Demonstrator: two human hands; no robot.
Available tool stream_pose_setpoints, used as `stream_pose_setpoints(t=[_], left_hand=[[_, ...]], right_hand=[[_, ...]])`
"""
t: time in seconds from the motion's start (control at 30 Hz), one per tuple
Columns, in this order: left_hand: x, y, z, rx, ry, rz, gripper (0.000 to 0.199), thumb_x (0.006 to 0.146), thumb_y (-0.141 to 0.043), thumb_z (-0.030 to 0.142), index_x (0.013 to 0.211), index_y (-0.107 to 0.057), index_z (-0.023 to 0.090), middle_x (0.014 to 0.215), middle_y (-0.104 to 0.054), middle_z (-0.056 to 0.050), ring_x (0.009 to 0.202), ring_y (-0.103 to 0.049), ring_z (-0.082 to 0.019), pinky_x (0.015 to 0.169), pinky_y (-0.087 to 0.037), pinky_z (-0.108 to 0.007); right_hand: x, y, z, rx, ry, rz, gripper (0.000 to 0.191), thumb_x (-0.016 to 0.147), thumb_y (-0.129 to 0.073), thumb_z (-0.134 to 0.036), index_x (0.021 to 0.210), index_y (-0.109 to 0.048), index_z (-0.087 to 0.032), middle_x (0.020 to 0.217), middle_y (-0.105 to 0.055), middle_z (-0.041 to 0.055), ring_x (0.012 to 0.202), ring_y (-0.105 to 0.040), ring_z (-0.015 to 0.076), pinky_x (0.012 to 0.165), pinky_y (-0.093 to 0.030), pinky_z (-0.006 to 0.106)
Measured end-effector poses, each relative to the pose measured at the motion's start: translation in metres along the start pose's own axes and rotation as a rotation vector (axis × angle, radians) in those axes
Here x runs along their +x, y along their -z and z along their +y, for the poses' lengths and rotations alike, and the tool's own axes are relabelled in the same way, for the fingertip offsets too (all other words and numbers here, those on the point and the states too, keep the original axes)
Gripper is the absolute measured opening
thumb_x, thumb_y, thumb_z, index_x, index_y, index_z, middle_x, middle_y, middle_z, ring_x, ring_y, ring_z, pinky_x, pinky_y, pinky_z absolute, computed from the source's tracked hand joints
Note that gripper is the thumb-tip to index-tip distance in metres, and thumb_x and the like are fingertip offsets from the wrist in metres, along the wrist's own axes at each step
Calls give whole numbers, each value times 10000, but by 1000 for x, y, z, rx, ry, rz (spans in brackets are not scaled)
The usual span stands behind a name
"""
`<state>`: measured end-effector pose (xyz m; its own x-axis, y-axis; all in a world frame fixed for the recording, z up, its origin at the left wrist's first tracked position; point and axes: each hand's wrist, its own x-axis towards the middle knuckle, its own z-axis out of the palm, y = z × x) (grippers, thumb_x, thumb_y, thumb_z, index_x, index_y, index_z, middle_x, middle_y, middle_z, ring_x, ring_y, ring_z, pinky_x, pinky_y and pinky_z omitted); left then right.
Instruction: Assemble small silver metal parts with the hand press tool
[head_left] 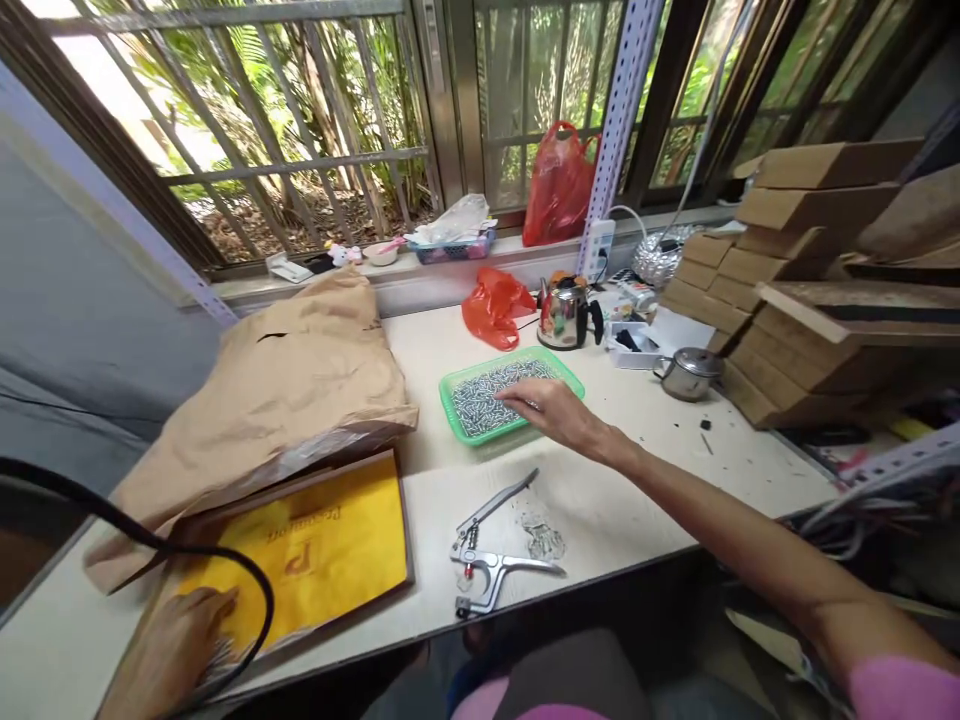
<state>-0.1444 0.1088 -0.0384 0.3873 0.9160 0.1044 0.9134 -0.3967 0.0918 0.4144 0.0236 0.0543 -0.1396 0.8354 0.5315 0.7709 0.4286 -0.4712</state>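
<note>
My right hand (559, 412) is over the near right part of a shallow green plastic tray (480, 437), its fingers and thumb drawn together in a pinch. Many small silvery metal pins (476, 400) fill the tray; whether one is between my fingertips is hidden. At the lower left, my left hand (176, 645) is curled at the edge of a yellow printed bag (337, 530). Small metal pieces (219, 655) show beside its fingers, but what it holds cannot be made out. Hand pliers (491, 570) with spread handles lie on the table between my hands, touched by neither.
A large brown paper bag (300, 370) lies behind the yellow one. A black cable (150, 535) loops across the left side. Behind the tray are a red plastic bag (495, 305) and a kettle (564, 318). A metal pot (691, 375) and stacked cardboard boxes (810, 350) stand right.
</note>
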Motion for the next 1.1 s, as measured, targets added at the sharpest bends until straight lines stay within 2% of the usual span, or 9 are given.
stream_pose_setpoints(t=[0.13, 0.23, 0.27, 0.4, 0.5, 0.6, 0.73, 0.93, 1.1], left_hand=[[-3, 24, 44, -61, 34, 19, 265, 719, -464, 408, 579, -617, 243, 677, -686, -131, 742, -656, -380, 741, -508, -507], [-9, 42, 116, -254, 187, 57, 331, 758, -505, 513, 783, -666, 225, 857, -716, -97, 857, -673, -338, 785, -517, -431], [-11, 45, 145, -335, 293, 44, 357, 725, -548, 557, 794, -666, 228, 806, -713, -70, 795, -681, -309, 743, -526, -400], [-17, 44, 249, -815, 391, -276, 417, 665, -678, 528, 908, -669, 189, 705, -680, -12, 617, -636, -174, 648, -517, -291], [-17, 29, 290, -1071, 458, -477, 433, 603, -748, 480, 862, -655, 145, 603, -617, 14, 504, -546, -110, 506, -465, -229], [-14, 14, 302, -1149, 503, -573, 433, 569, -769, 485, 777, -649, 124, 518, -546, 38, 431, -458, -74, 392, -370, -188], [-9, 2, 305, -1063, 506, -645, 407, 604, -740, 508, 710, -639, 128, 478, -503, 55, 373, -383, -42, 342, -279, -167], [-4, -3, 310, -950, 463, -744, 405, 635, -717, 530, 666, -615, 139, 469, -495, 51, 367, -401, -43, 343, -264, -160], [-1, -1, 311, -928, 451, -784, 410, 635, -726, 527, 656, -610, 135, 489, -512, 38, 380, -409, -45, 351, -275, -161]], right_hand=[[-56, -8, -23, 3, -28, -261, 238, 965, -488, -287, 1007, -691, -171, 935, -693, 52, 842, -633, 145, 753, -461, 260], [-95, -22, -36, -29, -20, -524, 233, 947, -519, -330, 999, -677, -166, 932, -659, 62, 823, -608, 153, 731, -429, 263], [-106, -28, -40, -48, -21, -590, 237, 939, -532, -349, 1004, -667, -166, 946, -645, 66, 828, -599, 159, 733, -418, 269], [-130, -47, -49, -148, -47, -713, 225, 932, -535, -366, 986, -622, -165, 979, -597, 73, 836, -554, 172, 727, -369, 289], [-135, -54, -49, -176, -69, -727, 183, 955, -488, -303, 952, -602, -160, 968, -585, 75, 832, -531, 164, 708, -334, 286], [-133, -54, -48, -157, -64, -718, 208, 974, -442, -281, 915, -596, -154, 938, -586, 74, 801, -512, 154, 677, -305, 283], [-132, -51, -48, -164, -50, -693, 227, 977, -421, -253, 874, -595, -150, 901, -598, 64, 732, -491, 143, 626, -264, 289], [-131, -51, -44, -197, 17, -640, 192, 951, -422, -149, 875, -598, -146, 871, -610, 52, 694, -478, 138, 592, -219, 298], [-124, -51, -42, -238, 18, -681, 184, 933, -427, -113, 902, -606, -136, 889, -615, 68, 704, -491, 142, 571, -210, 296]])
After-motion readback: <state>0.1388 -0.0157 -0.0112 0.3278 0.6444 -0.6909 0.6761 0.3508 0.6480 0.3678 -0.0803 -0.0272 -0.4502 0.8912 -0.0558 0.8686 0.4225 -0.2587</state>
